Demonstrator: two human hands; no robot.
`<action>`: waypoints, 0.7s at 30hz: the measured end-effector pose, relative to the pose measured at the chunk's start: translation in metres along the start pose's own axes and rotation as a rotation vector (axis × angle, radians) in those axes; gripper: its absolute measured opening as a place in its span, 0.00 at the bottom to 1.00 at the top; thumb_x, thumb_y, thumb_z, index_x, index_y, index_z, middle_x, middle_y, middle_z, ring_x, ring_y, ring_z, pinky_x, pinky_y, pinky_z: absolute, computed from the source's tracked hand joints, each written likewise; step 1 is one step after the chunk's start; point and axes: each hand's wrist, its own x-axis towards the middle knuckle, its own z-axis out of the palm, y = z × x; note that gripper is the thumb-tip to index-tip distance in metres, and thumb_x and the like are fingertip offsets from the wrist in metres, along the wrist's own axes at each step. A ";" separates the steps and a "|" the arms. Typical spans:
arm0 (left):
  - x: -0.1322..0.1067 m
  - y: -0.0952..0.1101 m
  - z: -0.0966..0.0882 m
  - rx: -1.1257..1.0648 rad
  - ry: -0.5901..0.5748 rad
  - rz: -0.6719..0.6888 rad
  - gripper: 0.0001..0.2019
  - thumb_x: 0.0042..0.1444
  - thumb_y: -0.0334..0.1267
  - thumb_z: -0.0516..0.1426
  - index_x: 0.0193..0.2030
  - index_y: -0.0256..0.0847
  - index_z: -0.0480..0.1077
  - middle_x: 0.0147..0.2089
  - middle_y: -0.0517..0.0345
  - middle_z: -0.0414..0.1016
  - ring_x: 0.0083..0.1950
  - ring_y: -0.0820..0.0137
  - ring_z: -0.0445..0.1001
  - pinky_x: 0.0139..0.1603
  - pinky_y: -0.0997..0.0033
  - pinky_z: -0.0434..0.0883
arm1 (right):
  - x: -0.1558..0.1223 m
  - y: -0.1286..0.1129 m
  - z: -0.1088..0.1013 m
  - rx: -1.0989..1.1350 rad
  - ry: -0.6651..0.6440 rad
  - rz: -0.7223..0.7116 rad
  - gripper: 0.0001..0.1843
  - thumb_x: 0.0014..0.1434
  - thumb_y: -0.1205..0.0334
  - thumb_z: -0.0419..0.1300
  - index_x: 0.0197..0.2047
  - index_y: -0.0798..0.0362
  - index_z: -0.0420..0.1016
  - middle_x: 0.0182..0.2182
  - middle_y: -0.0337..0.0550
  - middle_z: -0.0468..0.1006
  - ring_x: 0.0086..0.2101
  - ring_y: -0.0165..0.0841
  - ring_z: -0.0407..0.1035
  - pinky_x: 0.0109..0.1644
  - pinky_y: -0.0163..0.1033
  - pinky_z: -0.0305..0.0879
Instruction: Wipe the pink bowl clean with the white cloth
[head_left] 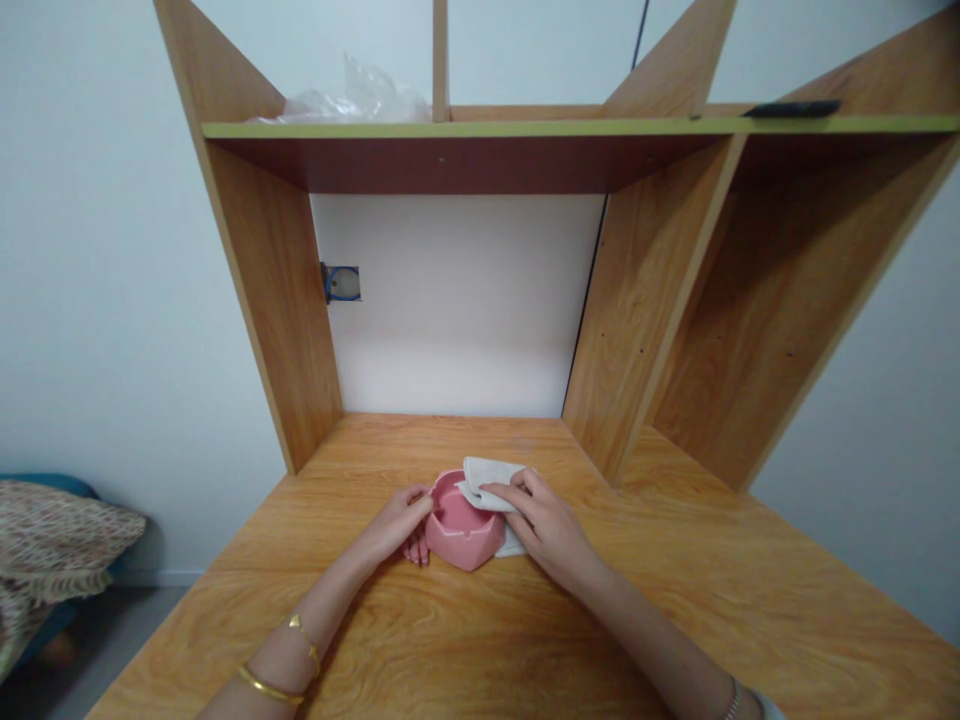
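Pinching the folded white cloth (491,480), the right hand (553,528) holds it over the right side of the pink faceted ashtray (465,551), while the left hand (400,520) grips the left side with its fingers. To wipe well, I think this left grip should be firm, the ashtray flat on the wood-grain desk (442,640), the cloth following the inside closely.

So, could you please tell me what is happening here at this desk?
A person's left hand grips the left side of a pink dish, which stands on the wooden desk. The right hand holds a pale folded cloth at the dish's right rim, partly over its opening. On the shelf above lies a clear plastic bag.
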 end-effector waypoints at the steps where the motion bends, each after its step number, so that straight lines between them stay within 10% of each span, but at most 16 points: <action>1: -0.001 0.001 0.000 -0.002 -0.001 0.008 0.19 0.52 0.49 0.48 0.40 0.33 0.62 0.10 0.62 0.66 0.11 0.72 0.66 0.10 0.82 0.57 | 0.000 0.000 0.001 0.001 -0.002 -0.007 0.16 0.58 0.66 0.48 0.48 0.47 0.69 0.34 0.43 0.65 0.35 0.32 0.62 0.41 0.37 0.61; 21: -0.021 0.024 0.013 0.287 0.178 0.168 0.21 0.51 0.41 0.48 0.50 0.34 0.64 0.14 0.65 0.66 0.14 0.73 0.65 0.16 0.78 0.59 | 0.000 -0.004 0.010 0.209 0.043 0.103 0.08 0.55 0.60 0.52 0.27 0.52 0.68 0.31 0.40 0.61 0.34 0.31 0.61 0.38 0.37 0.60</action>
